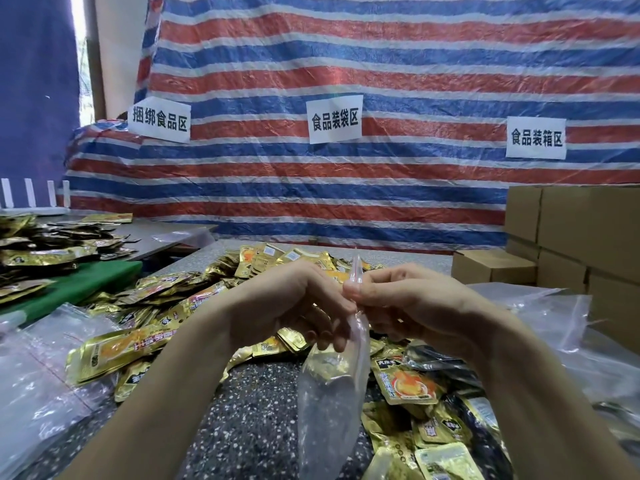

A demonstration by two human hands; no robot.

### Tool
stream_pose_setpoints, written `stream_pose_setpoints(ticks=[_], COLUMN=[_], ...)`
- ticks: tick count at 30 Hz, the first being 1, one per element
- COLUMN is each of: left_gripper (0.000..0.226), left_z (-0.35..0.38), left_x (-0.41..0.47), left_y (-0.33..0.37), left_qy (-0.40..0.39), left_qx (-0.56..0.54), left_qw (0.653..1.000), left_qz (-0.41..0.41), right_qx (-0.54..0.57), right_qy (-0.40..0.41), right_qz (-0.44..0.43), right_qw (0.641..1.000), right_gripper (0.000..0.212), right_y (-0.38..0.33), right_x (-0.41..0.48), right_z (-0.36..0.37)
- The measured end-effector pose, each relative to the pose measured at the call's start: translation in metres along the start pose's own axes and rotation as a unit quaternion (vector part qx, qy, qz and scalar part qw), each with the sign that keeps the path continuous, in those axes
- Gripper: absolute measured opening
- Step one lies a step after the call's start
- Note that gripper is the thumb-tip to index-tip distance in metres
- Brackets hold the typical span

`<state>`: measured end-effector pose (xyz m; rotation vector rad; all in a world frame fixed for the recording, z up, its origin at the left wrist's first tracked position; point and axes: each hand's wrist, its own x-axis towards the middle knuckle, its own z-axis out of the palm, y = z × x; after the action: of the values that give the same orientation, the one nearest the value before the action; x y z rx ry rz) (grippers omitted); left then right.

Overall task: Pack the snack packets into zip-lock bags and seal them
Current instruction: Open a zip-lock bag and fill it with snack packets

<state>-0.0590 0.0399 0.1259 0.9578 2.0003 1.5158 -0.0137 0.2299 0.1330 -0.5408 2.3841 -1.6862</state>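
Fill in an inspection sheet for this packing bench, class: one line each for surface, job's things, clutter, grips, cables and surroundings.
Surface: dark speckled table, bare only in the near middle.
Job's things: clear zip-lock bag held upright, a gold packet inside; loose gold snack packets heaped across the table.
Clutter: empty clear bags at left, more plastic at right.
Grips: left hand and right hand both pinch the bag's top edge.
Cables: nothing seen.
Surroundings: striped tarp with three paper signs, cardboard boxes at right, green board at left.
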Motion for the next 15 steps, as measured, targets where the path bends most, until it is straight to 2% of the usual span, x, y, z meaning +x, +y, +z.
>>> stream_pose_setpoints(ticks=[3, 6, 7, 9, 10, 11, 13, 15], left_gripper=[0.016, 0.004, 0.013, 0.048, 0.053, 0.047, 0.022, 0.015], left_z=[0.002, 0.006, 0.007, 0.008, 0.008, 0.009, 0.011, 0.012], left_x=[0.002, 0.005, 0.006, 0.008, 0.01, 0.011, 0.012, 0.011], left_y=[0.0, 0.002, 0.003, 0.003, 0.004, 0.005, 0.007, 0.009], left_qy=[0.013, 0.046, 0.052, 0.056, 0.054, 0.048, 0.037, 0.027], left_qx=[-0.043, -0.094, -0.1, -0.113, -0.121, -0.13, -0.15, -0.163], left_qw=[0.999, 0.994, 0.994, 0.992, 0.991, 0.99, 0.988, 0.986], left_qz=[-0.006, -0.002, 0.001, -0.01, -0.017, -0.019, -0.017, -0.009], right_qx=[0.02, 0.044, 0.052, 0.073, 0.087, 0.104, 0.141, 0.164], right_qy=[-0.01, -0.01, -0.007, 0.0, 0.002, 0.005, 0.008, 0.009], right_qz=[-0.002, -0.002, 0.0, 0.009, 0.011, 0.012, 0.011, 0.011], right_qw=[1.0, 0.999, 0.999, 0.997, 0.996, 0.994, 0.99, 0.986], right_gripper=[0.024, 0.022, 0.02, 0.024, 0.025, 0.022, 0.02, 0.019], right_y=[-0.003, -0.005, -0.005, -0.005, -0.005, -0.005, -0.005, -0.005], right_x=[-0.001, -0.003, -0.003, -0.003, -0.002, -0.002, -0.001, 0.0], right_z=[0.001, 0.001, 0.001, 0.001, 0.001, 0.0, 0.0, -0.002])
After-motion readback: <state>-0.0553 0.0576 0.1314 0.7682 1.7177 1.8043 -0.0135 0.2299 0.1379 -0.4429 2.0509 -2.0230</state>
